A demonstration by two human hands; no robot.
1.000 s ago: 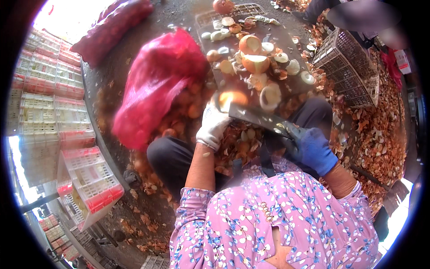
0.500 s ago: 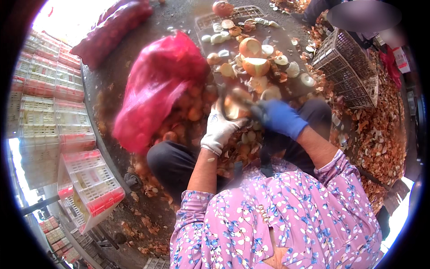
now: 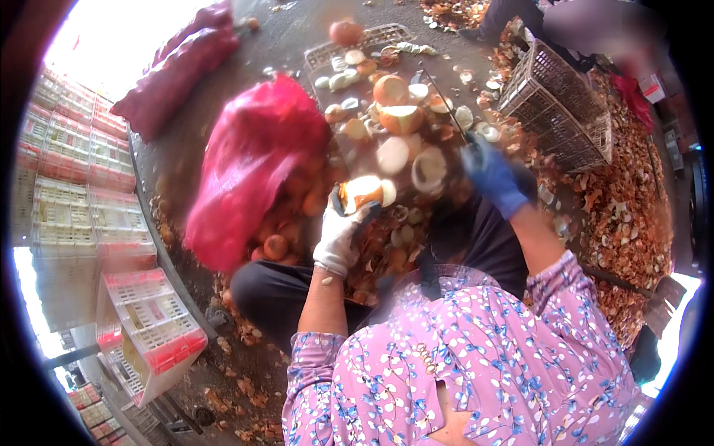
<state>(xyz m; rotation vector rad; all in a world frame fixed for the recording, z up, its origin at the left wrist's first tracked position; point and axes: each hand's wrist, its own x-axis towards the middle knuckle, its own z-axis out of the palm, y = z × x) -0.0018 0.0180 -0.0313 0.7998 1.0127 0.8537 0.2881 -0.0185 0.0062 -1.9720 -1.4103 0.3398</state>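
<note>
My left hand, in a pale glove with dark fingertips, is closed round a brown-skinned onion whose pale flesh shows where it is cut. To its right, my right hand, in a blue glove, grips a knife. The thin dark blade points up and away to the left, apart from the onion. Beyond my hands lie a halved onion, a partly peeled one and several pale end slices. A round white piece and a hollow onion layer lie nearer to me.
Left of my knees, a pink mesh sack spills whole onions. Another full sack lies behind it. White and red crates are stacked at far left. A brown crate stands right, beside heaped skins and another person's leg.
My left hand has drawn the onion back and to the left. My right hand has swung right with the knife, away from the onion. The view has shifted slightly.
</note>
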